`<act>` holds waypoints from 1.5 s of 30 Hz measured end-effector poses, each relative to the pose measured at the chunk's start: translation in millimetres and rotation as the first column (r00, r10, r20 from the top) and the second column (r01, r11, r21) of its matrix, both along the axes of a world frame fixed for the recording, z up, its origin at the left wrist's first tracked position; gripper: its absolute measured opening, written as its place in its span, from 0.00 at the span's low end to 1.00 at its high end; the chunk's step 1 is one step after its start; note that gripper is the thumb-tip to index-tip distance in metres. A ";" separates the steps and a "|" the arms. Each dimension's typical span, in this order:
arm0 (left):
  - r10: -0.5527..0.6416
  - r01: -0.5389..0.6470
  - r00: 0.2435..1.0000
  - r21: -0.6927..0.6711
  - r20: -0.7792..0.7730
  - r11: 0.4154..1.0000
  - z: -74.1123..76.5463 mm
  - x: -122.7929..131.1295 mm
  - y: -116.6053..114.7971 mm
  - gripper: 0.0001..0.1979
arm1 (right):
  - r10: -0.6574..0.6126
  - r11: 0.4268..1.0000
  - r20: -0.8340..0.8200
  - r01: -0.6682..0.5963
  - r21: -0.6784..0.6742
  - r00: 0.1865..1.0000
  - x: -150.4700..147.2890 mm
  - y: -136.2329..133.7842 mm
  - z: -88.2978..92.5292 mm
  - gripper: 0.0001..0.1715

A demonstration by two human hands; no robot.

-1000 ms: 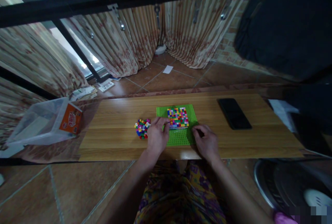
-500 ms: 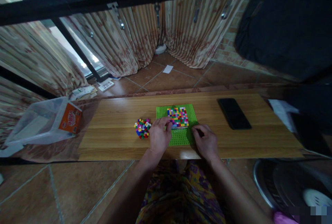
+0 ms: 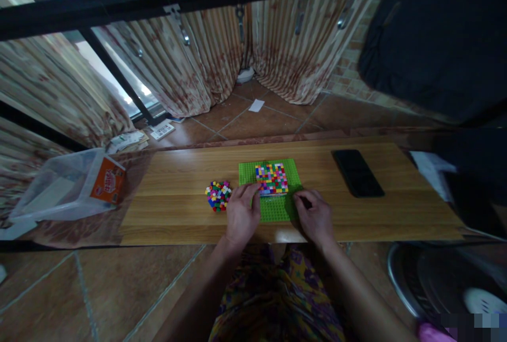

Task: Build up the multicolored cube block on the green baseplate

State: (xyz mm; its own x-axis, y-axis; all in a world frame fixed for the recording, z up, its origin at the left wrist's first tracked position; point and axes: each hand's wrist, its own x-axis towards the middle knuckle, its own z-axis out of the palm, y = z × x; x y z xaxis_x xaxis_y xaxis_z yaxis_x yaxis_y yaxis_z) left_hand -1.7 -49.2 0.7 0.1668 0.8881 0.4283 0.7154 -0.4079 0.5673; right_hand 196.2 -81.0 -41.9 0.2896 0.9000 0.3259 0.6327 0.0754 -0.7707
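Your left hand (image 3: 242, 214) pinches at the brick patch's (image 3: 271, 179) near-left corner; your right hand (image 3: 316, 216), curled, pins the green baseplate (image 3: 277, 209), long axis near-to-far.

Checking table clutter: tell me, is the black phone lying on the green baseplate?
No, the black phone lies on the bare wooden table, apart from the green baseplate and off to its right.

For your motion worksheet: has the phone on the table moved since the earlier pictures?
No. The phone lies at the same spot near the table's far right edge, at the same angle, apart from both hands.
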 end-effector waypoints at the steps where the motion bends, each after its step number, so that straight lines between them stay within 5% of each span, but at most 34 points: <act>1: -0.009 0.009 1.000 0.010 -0.015 1.000 -0.9 0.0 -1.4 0.13 | -0.001 1.000 -0.002 0.001 0.001 1.000 0.0 -0.1 0.1 0.14; 21: -0.020 0.042 0.966 0.081 -0.259 0.996 -7.3 2.6 1.1 0.17 | 0.004 1.000 0.007 -0.004 -0.007 1.000 0.1 0.5 0.1 0.14; 45: -0.026 0.036 0.906 0.016 -0.422 0.999 7.7 7.1 2.0 0.16 | -0.005 1.000 0.021 0.005 -0.012 1.000 0.2 0.3 -1.7 0.14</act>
State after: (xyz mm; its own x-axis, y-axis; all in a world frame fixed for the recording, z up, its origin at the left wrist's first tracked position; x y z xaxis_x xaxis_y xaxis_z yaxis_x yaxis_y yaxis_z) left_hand 5.4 -47.2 8.4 0.3637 0.8704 0.3319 0.8725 -0.4431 0.2060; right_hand 196.4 -80.6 -43.6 0.2874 0.9023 0.3215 0.6492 0.0633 -0.7580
